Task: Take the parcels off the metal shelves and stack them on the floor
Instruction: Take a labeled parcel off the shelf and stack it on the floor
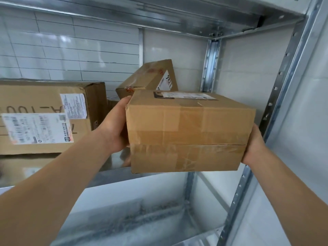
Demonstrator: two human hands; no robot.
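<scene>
Your left hand (pixel 115 125) and right hand (pixel 253 144) grip the box (pixel 188 132) by opposite sides, presumably to keep it level.

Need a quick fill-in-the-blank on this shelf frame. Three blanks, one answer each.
1. The taped parcel is held by ____ hands: the left hand and the right hand.
2. The smaller box behind it sits ____, not flat.
3. The large labelled box lies on the parcel's ____ side.

Missing words: two; tilted; left.
</scene>
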